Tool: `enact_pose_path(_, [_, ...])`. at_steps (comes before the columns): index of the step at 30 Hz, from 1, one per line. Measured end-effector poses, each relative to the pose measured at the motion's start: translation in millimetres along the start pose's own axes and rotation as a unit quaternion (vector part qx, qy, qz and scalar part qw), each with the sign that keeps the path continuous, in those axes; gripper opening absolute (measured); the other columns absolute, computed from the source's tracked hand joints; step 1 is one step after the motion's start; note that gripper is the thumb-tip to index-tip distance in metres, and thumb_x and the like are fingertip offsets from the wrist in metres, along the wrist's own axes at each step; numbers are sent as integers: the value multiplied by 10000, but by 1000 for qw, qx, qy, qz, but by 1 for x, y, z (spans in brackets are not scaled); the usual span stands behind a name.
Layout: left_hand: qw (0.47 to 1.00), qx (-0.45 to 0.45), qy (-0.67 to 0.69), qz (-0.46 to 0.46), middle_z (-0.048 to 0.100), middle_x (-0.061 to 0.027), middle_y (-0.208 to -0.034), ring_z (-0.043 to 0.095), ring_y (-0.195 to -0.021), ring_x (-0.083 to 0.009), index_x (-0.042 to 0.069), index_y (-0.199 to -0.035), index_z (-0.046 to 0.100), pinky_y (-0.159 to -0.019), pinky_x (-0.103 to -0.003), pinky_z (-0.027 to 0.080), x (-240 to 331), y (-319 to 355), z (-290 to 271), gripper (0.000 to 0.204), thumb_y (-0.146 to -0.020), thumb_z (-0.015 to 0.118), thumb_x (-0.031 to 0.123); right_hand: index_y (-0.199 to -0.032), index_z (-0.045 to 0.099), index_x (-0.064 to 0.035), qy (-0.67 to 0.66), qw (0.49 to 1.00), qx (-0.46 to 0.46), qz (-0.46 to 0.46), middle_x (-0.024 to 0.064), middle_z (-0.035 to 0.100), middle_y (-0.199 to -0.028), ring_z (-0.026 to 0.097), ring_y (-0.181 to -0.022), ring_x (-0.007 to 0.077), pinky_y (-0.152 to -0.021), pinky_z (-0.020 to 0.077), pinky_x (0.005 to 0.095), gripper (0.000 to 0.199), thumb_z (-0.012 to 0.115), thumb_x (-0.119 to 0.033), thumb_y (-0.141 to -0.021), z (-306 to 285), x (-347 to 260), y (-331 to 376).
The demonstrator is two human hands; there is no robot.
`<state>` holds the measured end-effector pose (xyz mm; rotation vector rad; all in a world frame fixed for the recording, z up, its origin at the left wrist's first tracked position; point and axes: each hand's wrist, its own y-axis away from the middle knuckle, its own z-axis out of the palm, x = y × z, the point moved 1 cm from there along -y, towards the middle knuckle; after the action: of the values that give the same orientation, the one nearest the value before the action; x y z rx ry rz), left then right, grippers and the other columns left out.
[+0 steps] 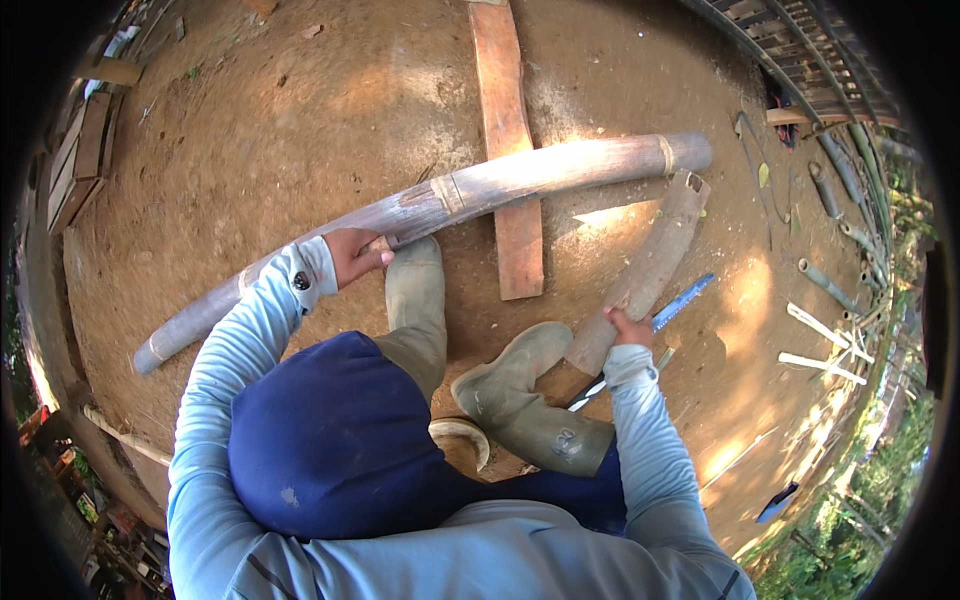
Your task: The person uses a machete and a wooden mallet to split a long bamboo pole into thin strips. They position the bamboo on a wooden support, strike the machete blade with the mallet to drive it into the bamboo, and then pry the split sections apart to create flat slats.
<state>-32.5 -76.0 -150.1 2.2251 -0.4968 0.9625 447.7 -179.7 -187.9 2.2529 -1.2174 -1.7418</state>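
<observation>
A long, grey-brown bamboo pole [560, 172] with pale node rings lies slantwise across the ground in front of me. My left hand [357, 257] is closed at its near side, by my left boot, around a small tan piece [379, 244] that I cannot make out. To the right, a shorter brown pole piece [645, 255] slants from beside my right boot up to the long pole. My right hand [630, 328] grips its right edge, thumb on top. A long tool with a blue blade-like part [684, 301] passes by that hand, partly hidden under the shorter piece.
A reddish-brown plank [519, 250] runs beneath the long pole. My boots [415, 300] stand close behind it. Cut bamboo lengths [828, 285] and pale split sticks [825, 368] lie at right. A wooden crate [80, 165] stands far left, and a slatted bamboo structure [815, 50] fills the upper right.
</observation>
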Motion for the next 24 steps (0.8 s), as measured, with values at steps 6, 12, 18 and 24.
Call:
enact_pose_path(6, [998, -47, 11, -43, 583, -119, -724, 579, -692, -232, -14, -919, 583, -666, -380, 457, -6, -6, -1, 495, -950, 505, 474, -1181, 497, 11, 105, 970, -51, -211, 128, 596, -1049, 593, -967, 243, -860, 476, 362, 676, 817, -88, -594, 35, -72, 81])
enact_pose_path(12, [1000, -15, -21, -18, 624, -179, -784, 615, -746, -290, -34, -973, 599, -701, -406, 467, -18, -3, 2, 561, -943, 484, 515, -1255, 431, 25, 13, 924, -56, -377, 153, 568, -1132, 578, -1036, 265, -907, 466, 380, 751, 800, -89, -611, 62, -80, 98])
enact_pose_path(18, [998, -42, 12, -38, 638, -189, -810, 627, -771, -304, -39, -1022, 603, -720, -400, 478, -4, -5, -7, 574, -936, 494, 518, -1263, 420, 25, 247, 910, -75, -325, 211, 607, -1073, 624, -997, 366, -857, 502, 422, 820, 823, -180, -579, 94, -38, 59])
enact_pose_path(24, [998, -53, -17, -38, 655, -234, -962, 633, -927, -343, -39, -1145, 582, -829, -406, 477, -24, -11, 5, 581, -935, 499, 497, -1268, 421, 8, 224, 922, -104, -297, 204, 611, -1084, 628, -999, 349, -857, 500, 415, 829, 831, -193, -577, 76, -68, 70])
